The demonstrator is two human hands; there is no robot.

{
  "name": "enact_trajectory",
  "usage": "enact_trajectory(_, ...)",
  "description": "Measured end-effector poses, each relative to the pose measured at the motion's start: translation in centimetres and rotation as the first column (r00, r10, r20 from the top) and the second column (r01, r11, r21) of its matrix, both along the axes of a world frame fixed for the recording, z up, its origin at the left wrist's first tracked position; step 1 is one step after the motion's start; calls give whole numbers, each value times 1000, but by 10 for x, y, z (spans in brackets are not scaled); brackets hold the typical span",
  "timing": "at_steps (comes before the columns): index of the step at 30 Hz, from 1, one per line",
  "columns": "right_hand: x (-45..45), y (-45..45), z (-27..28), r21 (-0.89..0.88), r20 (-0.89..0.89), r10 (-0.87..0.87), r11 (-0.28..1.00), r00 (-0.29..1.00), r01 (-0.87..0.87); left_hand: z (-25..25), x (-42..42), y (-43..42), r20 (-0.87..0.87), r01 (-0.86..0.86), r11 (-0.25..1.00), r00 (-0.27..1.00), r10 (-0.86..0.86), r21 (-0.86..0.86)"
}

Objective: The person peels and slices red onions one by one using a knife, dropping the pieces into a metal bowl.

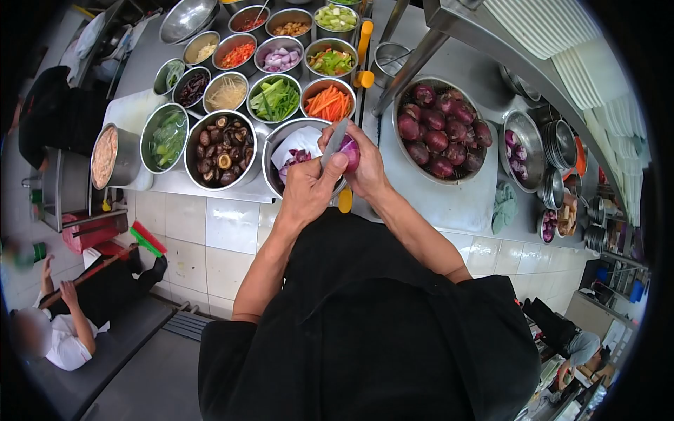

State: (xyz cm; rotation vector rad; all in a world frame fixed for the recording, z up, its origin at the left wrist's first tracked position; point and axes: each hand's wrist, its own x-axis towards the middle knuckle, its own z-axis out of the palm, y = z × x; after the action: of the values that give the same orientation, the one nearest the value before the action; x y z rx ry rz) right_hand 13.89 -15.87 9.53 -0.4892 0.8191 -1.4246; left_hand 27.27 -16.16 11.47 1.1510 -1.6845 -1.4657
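Red onion [350, 152] within curled right fingers [363, 137], beside knife [335, 145] in clenched left fingers [305, 170].

One left hand [303, 186], one right hand [370, 172], one knife [335, 145] and one onion [350, 154] are pictured with one colander [449, 178] of whole onions [437, 141], one mince pot [125, 163] and one broom [147, 240].

The light here is bright and even, spread softly over the left hand [309, 184] and right hand [370, 167], both reasonably sharp. Glare whitens the floor tiles [232, 226] below and left of them. Farther left, a person's head [31, 337] is smeared; far right, the steel shelf [479, 32] bows, and black rounds off every corner.
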Motion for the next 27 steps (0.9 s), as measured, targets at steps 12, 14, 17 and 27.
enact_trajectory(12, 5, -3, 3, 22, -231, -199, 978, 952, 209, -10, -3, 6, -39, -140, 989, 990, 139, -44)
enact_trajectory(14, 6, -3, 5, 19, -295, -222, 971, 929, 238, -8, -5, 7, -40, -184, 979, 983, 181, -90)
enact_trajectory(17, 5, -4, 8, 38, -371, -250, 958, 895, 283, -6, -10, 12, -154, -215, 965, 969, 191, -153)
enact_trajectory(27, -13, -7, 1, 215, -126, -191, 953, 974, 215, -15, 9, 12, 118, -151, 965, 977, 179, -214)
